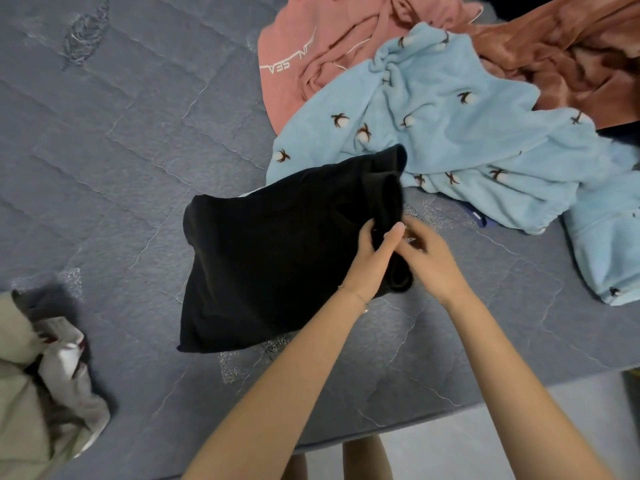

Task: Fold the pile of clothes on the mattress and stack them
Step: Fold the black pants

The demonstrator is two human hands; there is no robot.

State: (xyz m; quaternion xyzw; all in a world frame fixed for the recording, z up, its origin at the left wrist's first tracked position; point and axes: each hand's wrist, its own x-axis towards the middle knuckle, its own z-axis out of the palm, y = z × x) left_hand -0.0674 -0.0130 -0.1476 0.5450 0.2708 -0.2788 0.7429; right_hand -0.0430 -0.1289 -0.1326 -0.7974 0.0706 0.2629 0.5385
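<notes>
Left hand [372,259] and right hand [427,258] grip black garment [277,258] (folded) on mattress [121,150].

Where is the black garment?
Head view, centre: the black garment lies on the mattress, beside the blue fleece; left hand and right hand grip it.

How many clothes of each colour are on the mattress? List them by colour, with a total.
black garment: 1
light blue fleece: 1
pink top: 1
rust-brown cloth: 1
beige bundle: 1
Total: 5
The fleece may be two pieces.
</notes>
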